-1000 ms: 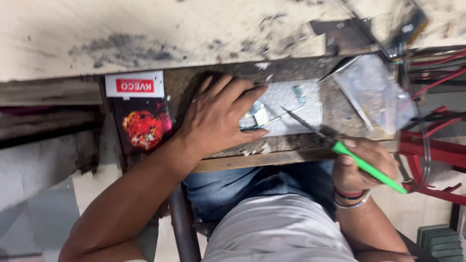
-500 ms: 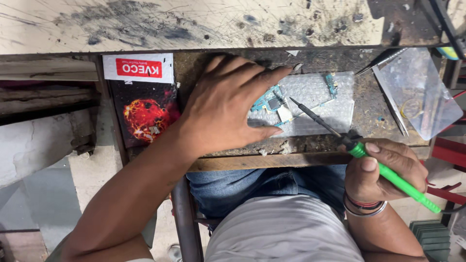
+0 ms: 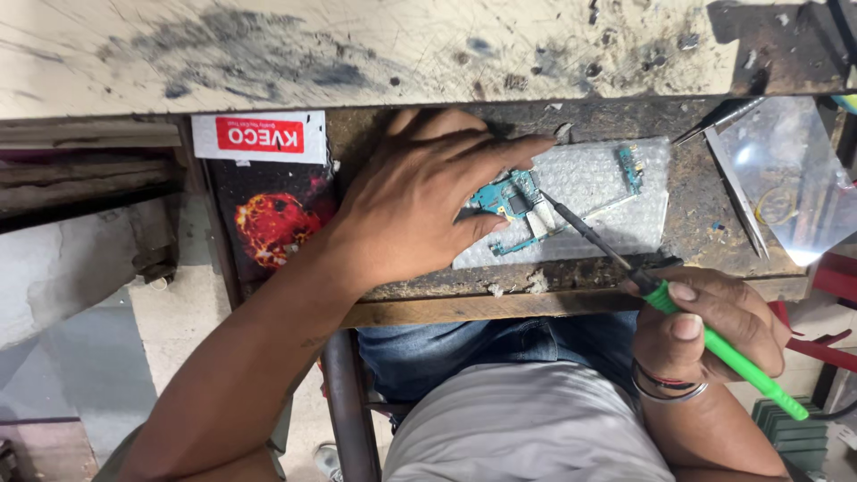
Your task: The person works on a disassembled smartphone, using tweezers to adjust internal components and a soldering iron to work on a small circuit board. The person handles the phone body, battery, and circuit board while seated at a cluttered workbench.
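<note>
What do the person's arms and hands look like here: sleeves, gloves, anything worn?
Both forearms are bare: no gloves and no sleeves in view. The left hand shows no ring, watch or band. The right hand has bangles at the wrist: dark thin bands plus a silvery metal one. Fingernails are short and unpainted.

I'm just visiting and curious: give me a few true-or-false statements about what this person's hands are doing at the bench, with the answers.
1. The left hand presses on a small teal circuit board. True.
2. The circuit board lies on a red cloth. False: it lies on a clear bubble-wrap sheet.
3. The right hand grips a green-handled soldering iron. True.
4. The soldering iron's tip points away from the circuit board. False: its dark tip reaches the board's edge.
5. Metal tweezers are pinched in the left hand. False: they lie unheld on the worn wooden bench.
</note>
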Tool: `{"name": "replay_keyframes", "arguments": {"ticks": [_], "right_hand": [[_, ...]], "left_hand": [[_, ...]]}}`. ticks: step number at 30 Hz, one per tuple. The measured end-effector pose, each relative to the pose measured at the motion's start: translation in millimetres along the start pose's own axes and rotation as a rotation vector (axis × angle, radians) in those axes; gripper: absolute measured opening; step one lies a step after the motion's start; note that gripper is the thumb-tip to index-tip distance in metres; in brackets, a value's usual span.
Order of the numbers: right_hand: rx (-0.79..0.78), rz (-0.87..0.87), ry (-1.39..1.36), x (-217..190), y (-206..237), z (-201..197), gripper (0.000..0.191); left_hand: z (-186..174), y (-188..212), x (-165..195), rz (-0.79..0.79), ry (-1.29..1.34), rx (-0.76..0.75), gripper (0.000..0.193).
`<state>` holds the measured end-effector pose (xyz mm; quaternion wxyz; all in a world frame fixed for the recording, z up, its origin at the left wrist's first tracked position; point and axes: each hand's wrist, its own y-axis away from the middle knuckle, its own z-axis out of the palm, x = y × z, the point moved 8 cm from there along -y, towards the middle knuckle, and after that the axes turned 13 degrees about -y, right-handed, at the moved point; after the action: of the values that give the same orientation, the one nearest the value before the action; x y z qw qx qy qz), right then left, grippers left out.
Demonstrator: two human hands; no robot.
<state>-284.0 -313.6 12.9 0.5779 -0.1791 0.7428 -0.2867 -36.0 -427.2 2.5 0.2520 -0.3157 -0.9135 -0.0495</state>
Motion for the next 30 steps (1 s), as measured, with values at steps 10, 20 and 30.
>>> {"name": "replay_keyframes", "arguments": {"ticks": [10,20,30], "right_hand": [[0.034,0.011,0.005,-8.8,-3.8,-2.3,0.039],[-0.114,-0.113,0.111,-26.5,-3.6,7.8,0.032],[-0.275,0.049,0.193,-27.6,-3.6,20.6,0.029]], "left_hand": [[-5.8,-2.2,5.7,0.028,0.025,0.016,0.079],[-5.5,4.2,12.8,0.068,0.014,0.101,0.084],[0.7,6.3,1.5,0.009,0.194,0.092,0.078]]}}
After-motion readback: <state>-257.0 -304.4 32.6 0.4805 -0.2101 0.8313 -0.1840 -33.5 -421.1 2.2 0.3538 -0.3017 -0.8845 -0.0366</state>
